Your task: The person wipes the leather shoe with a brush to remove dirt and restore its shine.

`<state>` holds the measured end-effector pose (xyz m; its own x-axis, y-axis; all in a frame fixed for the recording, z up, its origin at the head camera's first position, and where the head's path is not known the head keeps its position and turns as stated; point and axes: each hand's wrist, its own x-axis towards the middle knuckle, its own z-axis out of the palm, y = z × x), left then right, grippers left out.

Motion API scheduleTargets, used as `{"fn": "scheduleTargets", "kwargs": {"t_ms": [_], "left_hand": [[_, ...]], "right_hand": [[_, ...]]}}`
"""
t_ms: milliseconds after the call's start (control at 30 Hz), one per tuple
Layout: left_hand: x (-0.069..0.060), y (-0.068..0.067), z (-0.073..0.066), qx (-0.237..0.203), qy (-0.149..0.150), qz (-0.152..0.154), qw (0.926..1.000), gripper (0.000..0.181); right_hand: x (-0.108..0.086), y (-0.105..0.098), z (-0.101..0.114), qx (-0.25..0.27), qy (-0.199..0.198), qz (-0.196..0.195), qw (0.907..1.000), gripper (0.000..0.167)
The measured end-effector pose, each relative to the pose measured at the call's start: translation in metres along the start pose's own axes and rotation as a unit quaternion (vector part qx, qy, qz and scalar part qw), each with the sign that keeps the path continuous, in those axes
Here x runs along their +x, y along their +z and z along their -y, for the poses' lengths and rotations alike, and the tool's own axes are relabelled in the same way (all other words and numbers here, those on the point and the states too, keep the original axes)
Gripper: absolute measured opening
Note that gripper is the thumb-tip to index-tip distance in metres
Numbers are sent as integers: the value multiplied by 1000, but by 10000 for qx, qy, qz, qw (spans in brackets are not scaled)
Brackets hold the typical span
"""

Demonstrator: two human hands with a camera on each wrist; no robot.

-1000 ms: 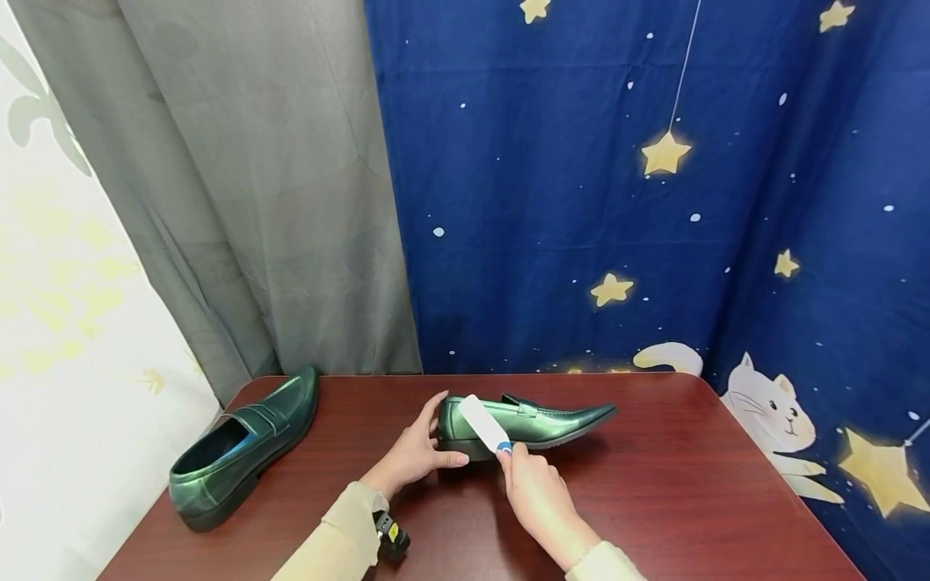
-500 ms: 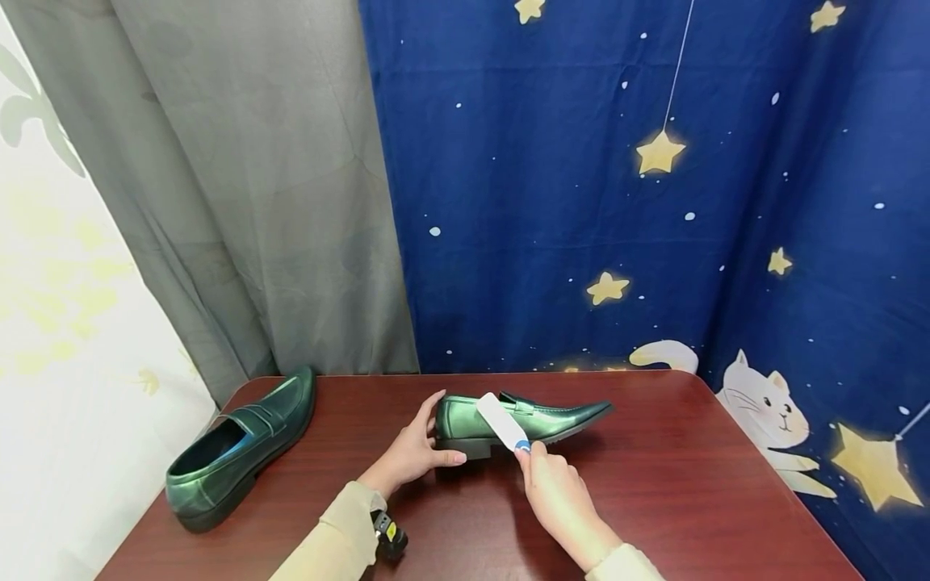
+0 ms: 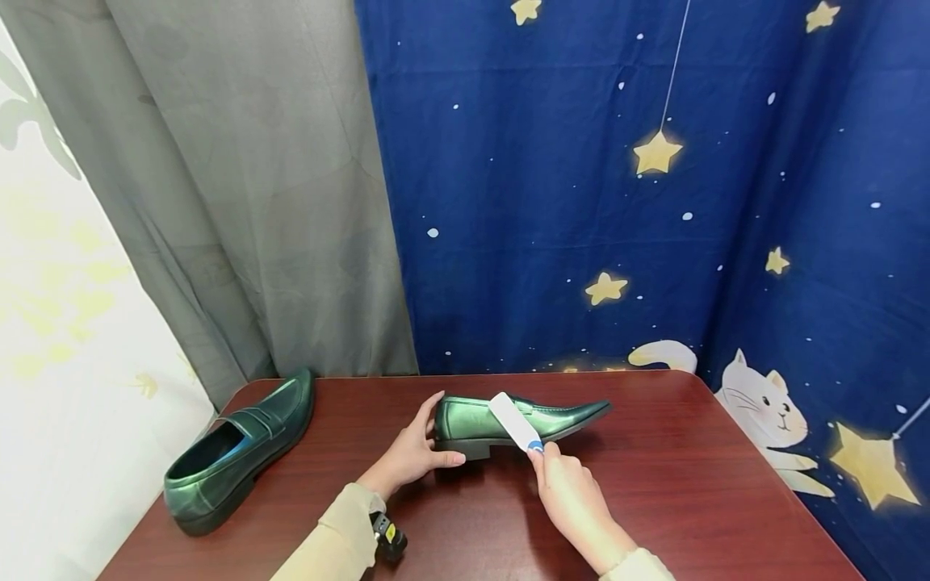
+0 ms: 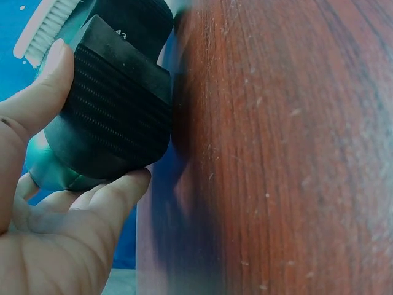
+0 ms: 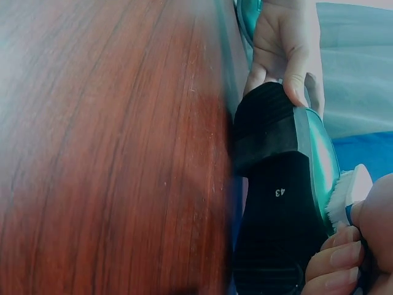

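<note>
A green loafer point(image 3: 469, 418) is tipped on its side edge, its dark sole point(image 5: 276, 203) facing the person and its toe to the right. My left hand point(image 3: 416, 452) grips it round the heel; the thumb presses near the heel block point(image 4: 110, 104) in the left wrist view. A white brush point(image 3: 514, 420) with a blue mark near its handle is in my right hand point(image 3: 577, 494), the fingers curled round the handle. In the right wrist view its pale bristles point(image 5: 338, 200) touch the shoe's green upper. Most of the handle is hidden by the fingers.
A second green loafer point(image 3: 240, 452) stands upright at the left of the reddish-brown table point(image 3: 697, 476). Behind the table hang a grey curtain point(image 3: 291, 202) and a blue star-patterned curtain point(image 3: 538, 186). A small black device point(image 3: 390, 537) is at the left cuff.
My right hand and the brush have slid to the right along the shoe's side, from near the heel toward the middle. The left hand keeps its grip on the heel.
</note>
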<state>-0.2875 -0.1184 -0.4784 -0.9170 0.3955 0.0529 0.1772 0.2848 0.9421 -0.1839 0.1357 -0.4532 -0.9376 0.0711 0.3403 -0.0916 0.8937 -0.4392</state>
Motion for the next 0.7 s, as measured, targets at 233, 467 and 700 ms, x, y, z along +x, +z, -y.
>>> {"fn": "scheduleTargets", "kwargs": {"t_ms": [233, 467, 700], "left_hand": [[0, 1, 0, -39, 10, 3, 10000, 113], [0, 0, 1, -7, 33, 6, 10000, 113], [1, 0, 1, -52, -3, 17, 10000, 114]], "right_hand": [[-1, -3, -3, -20, 13, 23, 10000, 32], [0, -4, -8, -99, 54, 91, 9999, 32], [0, -7, -9, -131, 86, 118, 9998, 31]]}}
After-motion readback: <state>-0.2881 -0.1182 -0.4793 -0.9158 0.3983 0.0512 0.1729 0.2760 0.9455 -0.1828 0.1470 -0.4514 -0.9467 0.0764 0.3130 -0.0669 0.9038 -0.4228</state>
